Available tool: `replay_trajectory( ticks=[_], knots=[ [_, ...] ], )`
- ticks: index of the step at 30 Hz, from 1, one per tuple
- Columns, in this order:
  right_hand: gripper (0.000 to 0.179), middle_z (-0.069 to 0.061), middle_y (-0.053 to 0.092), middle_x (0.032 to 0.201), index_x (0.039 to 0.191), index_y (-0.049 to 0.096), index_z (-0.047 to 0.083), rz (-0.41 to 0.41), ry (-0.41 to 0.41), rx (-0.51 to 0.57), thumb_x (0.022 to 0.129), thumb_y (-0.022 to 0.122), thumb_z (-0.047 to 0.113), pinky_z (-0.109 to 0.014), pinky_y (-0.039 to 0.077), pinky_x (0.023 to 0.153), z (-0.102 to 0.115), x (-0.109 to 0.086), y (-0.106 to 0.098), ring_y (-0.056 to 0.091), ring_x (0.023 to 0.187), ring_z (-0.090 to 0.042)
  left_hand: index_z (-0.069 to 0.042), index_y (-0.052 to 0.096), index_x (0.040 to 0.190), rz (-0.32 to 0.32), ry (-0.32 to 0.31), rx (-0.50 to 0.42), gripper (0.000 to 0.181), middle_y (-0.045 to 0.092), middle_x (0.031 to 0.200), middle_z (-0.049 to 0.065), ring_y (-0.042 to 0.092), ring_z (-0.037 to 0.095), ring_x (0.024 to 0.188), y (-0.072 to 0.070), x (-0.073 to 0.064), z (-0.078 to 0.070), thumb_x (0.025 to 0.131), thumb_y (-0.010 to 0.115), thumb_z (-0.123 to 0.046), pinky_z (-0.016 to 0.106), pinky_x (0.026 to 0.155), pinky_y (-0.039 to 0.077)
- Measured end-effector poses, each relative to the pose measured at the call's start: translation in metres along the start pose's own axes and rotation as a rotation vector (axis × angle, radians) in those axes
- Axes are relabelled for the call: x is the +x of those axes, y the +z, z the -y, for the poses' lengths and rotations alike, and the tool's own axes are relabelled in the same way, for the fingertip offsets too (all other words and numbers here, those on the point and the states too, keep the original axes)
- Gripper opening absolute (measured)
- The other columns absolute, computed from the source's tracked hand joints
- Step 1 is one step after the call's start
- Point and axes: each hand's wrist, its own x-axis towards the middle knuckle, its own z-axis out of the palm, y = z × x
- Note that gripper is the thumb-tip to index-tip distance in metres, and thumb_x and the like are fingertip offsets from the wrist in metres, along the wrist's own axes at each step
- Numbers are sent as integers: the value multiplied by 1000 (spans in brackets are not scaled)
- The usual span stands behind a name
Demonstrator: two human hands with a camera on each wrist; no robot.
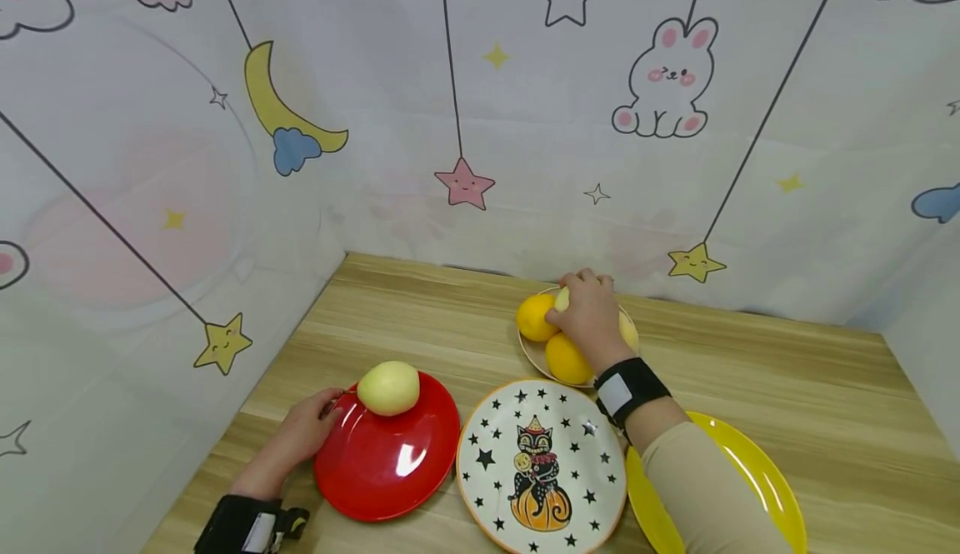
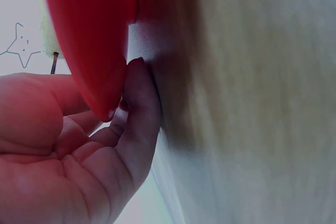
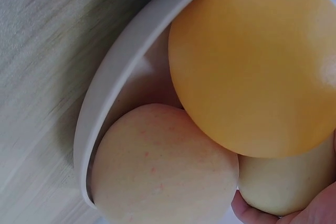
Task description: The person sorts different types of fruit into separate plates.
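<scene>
On the left, my left hand (image 1: 313, 422) grips the rim of a red plate (image 1: 390, 471), its fingers curled beneath the edge in the left wrist view. A pale green pear (image 1: 390, 389) lies on that plate's far side, stem towards the hand. My right hand (image 1: 592, 316) reaches into a shallow bowl (image 3: 107, 85) at the back and holds a second pale pear (image 3: 289, 182), mostly covered by the hand in the head view. Beside it in the bowl are orange-yellow round fruits (image 1: 567, 359) and a pale peach with red specks (image 3: 163, 166).
A white plate (image 1: 487, 487) with a cat, pumpkin and stars stands between the red plate and a yellow plate (image 1: 757, 471). The right forearm passes over the yellow plate. Cartoon-printed cloth (image 1: 540, 121) borders the wooden table (image 1: 832, 404) at the back and sides.
</scene>
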Motion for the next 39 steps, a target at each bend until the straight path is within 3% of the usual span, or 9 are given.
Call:
replay_trajectory(
  ticks=[8, 16, 26, 32, 39],
  knots=[
    [45, -15, 50, 121, 113, 60, 8, -4, 0, -4, 75, 70, 29, -50, 44, 93, -3, -1, 0, 36, 118, -42, 7, 48, 129, 5, 7, -6, 36, 61, 103, 20, 60, 22, 85, 2, 1, 1, 95, 51, -7, 39, 73, 57],
    [43, -15, 53, 119, 111, 61, 8, -61, -20, -8, 75, 70, 30, -50, 45, 93, -1, -3, -6, 38, 117, -42, 8, 49, 128, -14, 31, -4, 35, 61, 108, 24, 61, 27, 90, 1, 0, 0, 95, 51, -5, 42, 76, 56],
    [42, -12, 53, 122, 110, 62, 12, -56, -48, -16, 73, 71, 30, -49, 46, 94, 18, -4, -15, 38, 120, -39, 9, 50, 127, -29, 57, -1, 35, 60, 111, 26, 61, 31, 94, 1, -1, 0, 94, 52, -3, 43, 78, 56],
    [43, -9, 53, 121, 111, 62, 13, -54, -88, 13, 72, 69, 29, -53, 50, 82, 32, -9, -10, 37, 121, -36, 9, 50, 127, -26, 44, -9, 35, 60, 112, 26, 61, 31, 95, 1, 0, 0, 94, 52, -3, 43, 79, 56],
    [42, -9, 55, 119, 109, 63, 13, -69, -146, 21, 71, 70, 28, -46, 52, 81, 48, -14, -11, 40, 118, -36, 9, 48, 129, -15, 22, -11, 37, 59, 114, 27, 60, 33, 97, 1, -1, 1, 95, 52, -5, 45, 80, 55]
  ],
)
